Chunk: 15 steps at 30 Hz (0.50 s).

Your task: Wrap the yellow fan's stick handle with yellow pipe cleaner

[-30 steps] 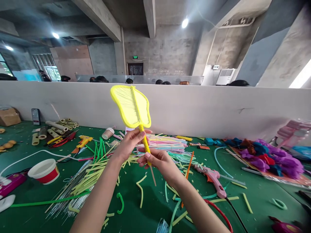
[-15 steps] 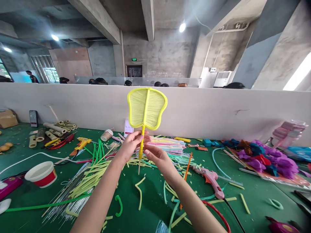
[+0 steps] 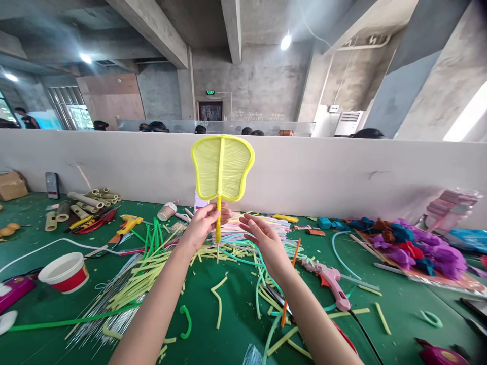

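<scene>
A yellow hand fan (image 3: 207,170) with a thick fuzzy rim, a centre rib and fine thread-like fill stands upright before me. Its yellow-wrapped handle, ending in a thin bare stick, is pinched in my left hand (image 3: 201,225). Just right of the handle, my right hand (image 3: 264,241) is apart from it, fingers stretched out and nothing in them. Beneath both hands lie yellow-green pipe cleaners (image 3: 152,276) and a pastel pink and white bundle (image 3: 253,228). Short bent yellow (image 3: 218,299) and green (image 3: 186,322) pieces rest in front on the green table.
A pink glue gun (image 3: 331,284) with its cord lies at the right, near purple and blue fuzzy pieces (image 3: 437,251). To the left are a paper cup (image 3: 64,274), pliers (image 3: 91,223), a yellow-handled tool (image 3: 129,224) and bamboo tubes (image 3: 87,202). A white partition (image 3: 323,177) stands behind.
The fan has shifted slightly left and up with my left hand. My right hand has moved away from the handle to the right, its fingers now stretched out.
</scene>
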Motion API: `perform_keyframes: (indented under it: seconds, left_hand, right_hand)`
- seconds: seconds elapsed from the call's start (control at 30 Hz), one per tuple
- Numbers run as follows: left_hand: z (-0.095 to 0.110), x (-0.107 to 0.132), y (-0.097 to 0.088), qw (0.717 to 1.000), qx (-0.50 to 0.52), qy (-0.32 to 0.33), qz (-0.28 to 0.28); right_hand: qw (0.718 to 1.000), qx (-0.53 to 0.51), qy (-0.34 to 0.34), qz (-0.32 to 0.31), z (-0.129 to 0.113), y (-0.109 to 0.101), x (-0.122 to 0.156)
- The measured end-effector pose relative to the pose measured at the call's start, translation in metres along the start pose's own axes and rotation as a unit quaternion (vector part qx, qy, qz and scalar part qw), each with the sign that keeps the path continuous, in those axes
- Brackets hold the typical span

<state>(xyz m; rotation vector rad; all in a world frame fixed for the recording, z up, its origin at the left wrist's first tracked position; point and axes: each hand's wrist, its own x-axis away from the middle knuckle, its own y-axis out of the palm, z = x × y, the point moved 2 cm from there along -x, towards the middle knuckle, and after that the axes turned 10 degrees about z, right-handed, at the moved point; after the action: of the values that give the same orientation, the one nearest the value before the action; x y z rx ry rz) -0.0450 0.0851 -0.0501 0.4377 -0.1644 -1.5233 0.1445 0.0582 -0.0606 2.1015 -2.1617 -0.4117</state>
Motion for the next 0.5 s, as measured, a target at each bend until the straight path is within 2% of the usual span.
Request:
perform_keyframes:
  seconds: [0.27,0.37,0.5]
  left_hand:
    - [-0.004,0.000,0.000,0.999,-0.029,-0.012,-0.012]
    - [-0.002,0.006,0.002,0.995,-0.057,-0.045,-0.066]
    - [-0.004,0.015,0.008,0.976,-0.098,-0.113,-0.159]
  right_hand:
    - [0.999,-0.020,-0.009,0.026,-0.002,-0.004,-0.002]
    - [0.998,-0.039,-0.013,0.046,-0.002,-0.007,-0.006]
    - [0.995,-0.072,-0.026,0.058,-0.004,-0.013,-0.009]
